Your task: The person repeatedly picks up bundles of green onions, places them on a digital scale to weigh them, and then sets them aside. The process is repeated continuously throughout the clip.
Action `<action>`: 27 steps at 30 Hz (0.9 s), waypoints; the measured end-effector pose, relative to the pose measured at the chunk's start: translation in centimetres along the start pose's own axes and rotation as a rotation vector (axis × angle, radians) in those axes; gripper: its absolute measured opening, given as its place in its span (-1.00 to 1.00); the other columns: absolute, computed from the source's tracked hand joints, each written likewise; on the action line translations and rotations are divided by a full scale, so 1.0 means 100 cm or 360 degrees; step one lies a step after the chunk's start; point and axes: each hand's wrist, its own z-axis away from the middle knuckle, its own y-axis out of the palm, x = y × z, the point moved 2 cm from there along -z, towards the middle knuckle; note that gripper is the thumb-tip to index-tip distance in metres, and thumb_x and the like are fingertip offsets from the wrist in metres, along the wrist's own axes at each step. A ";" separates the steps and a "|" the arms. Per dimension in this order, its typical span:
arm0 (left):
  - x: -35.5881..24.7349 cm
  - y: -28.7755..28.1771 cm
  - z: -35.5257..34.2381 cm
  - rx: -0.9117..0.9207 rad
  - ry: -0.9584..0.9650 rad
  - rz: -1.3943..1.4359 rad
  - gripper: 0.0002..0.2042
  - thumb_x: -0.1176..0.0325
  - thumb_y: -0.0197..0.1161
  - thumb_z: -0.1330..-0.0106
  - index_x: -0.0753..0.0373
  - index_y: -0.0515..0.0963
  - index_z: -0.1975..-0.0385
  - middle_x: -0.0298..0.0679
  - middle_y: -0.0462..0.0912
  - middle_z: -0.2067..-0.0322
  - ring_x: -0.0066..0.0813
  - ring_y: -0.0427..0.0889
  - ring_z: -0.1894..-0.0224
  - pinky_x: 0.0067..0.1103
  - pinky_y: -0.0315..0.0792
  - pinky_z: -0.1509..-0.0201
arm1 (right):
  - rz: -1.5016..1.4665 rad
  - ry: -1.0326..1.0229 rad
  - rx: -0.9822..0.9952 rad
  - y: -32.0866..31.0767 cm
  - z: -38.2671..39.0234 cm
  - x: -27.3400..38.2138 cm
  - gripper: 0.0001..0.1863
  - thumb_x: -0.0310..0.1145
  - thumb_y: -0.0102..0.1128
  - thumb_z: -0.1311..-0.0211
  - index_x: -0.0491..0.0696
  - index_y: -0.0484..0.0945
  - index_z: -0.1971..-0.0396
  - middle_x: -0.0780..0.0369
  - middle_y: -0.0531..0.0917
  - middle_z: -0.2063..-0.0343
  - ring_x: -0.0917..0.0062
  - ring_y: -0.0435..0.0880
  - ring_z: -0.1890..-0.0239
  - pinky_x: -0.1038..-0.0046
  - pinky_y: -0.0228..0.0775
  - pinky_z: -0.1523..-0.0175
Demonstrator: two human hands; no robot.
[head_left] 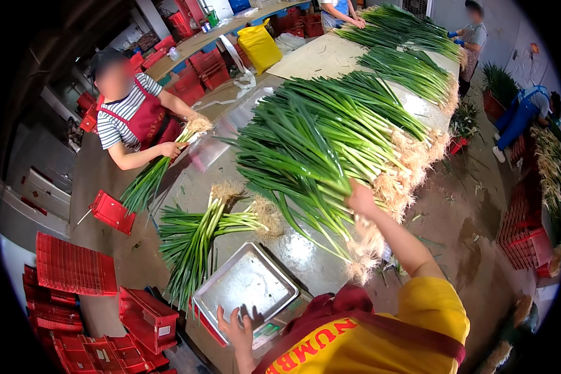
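Observation:
My right hand is closed round a few green onions at the near edge of a large heap of green onions, just above their pale stems. The heap's leaves point to the left and its bushy roots hang over the table's right side. My left hand, fingers spread and holding nothing, is over the near edge of a shallow metal tray. The tray has nothing in it. Beyond it lie two crossed bunches of green onions, their roots toward the heap.
Across the table, a person in a striped shirt holds a bunch of green onions. More heaps lie at the far end, where other people stand. Red crates are stacked on the left floor, with more crates at right.

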 end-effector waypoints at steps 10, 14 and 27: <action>0.015 -0.015 0.033 -0.0012 -0.0154 -0.0053 -0.67 0.46 0.21 0.00 0.24 0.47 0.17 0.15 0.11 -0.17 0.08 0.16 -0.17 -0.21 0.05 -0.19 | 0.0741 0.0328 -0.0217 -0.097 -0.116 -0.070 -0.30 -0.44 0.14 0.11 0.04 0.22 -0.17 0.09 0.47 0.00 0.25 0.47 -0.01 0.26 0.35 -0.03; 0.019 -0.015 0.046 -0.0001 -0.0179 -0.0047 -0.67 0.44 0.22 0.00 0.22 0.47 0.16 0.14 0.12 -0.17 0.07 0.15 -0.17 -0.22 0.04 -0.19 | 0.0874 0.0265 -0.0363 -0.055 -0.116 -0.091 -0.33 -0.41 0.16 0.14 -0.06 0.23 -0.11 0.08 0.47 0.04 0.25 0.47 -0.01 0.26 0.34 -0.04; 0.021 -0.005 0.038 -0.0019 -0.0084 0.0014 -0.70 0.43 0.22 -0.01 0.23 0.50 0.20 0.13 0.18 -0.14 0.06 0.18 -0.16 -0.26 0.08 -0.19 | 0.0320 0.0024 -0.0243 -0.073 -0.084 -0.026 -0.38 -0.44 0.19 0.26 -0.20 0.40 0.01 -0.06 0.58 0.27 0.10 0.57 0.21 0.30 0.42 0.09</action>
